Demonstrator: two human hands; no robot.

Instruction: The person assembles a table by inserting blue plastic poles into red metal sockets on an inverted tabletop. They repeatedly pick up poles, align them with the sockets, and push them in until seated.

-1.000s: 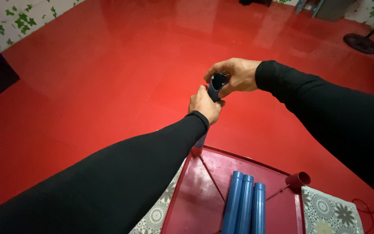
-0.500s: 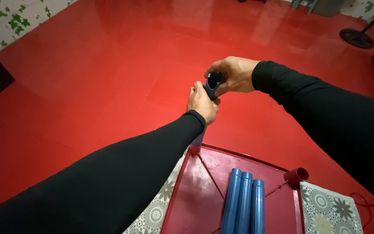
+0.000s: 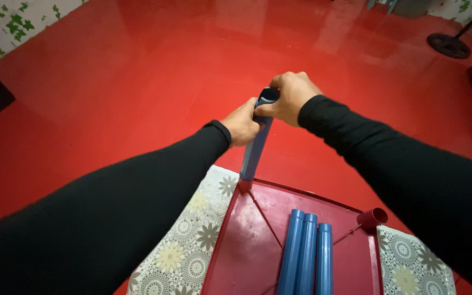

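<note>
From the head camera, both arms in long black sleeves reach forward over a glossy red floor (image 3: 137,82). The left hand (image 3: 241,124) is curled shut around the upper part of a blue plastic pipe (image 3: 255,147) that stands almost upright, leaning slightly to the right at its top — the fingers wrap its left side and the thumb lies against the tube. The right hand (image 3: 290,97) is also clenched, clamped over the pipe's open top end, its knuckles up and fingers folded down around the rim, so that only a dark sliver of the opening shows at the left of the fist. The two hands touch each other on the pipe, the right just above the left.

The pipe's lower end sits in a socket at the near-left corner of a dark red plastic panel (image 3: 247,246) — a flat, ribbed piece with raised edges that lies on a white mat printed with daisy-like flowers (image 3: 184,240). At the panel's right corner a short round red socket (image 3: 373,217) stands open and unfilled. Three more blue plastic pipes (image 3: 307,251) lie side by side on the panel, touching one another, their ends pointing away from the camera.

At the far right edge a round black stand base (image 3: 448,45) rests on the floor, well apart from the hands.
</note>
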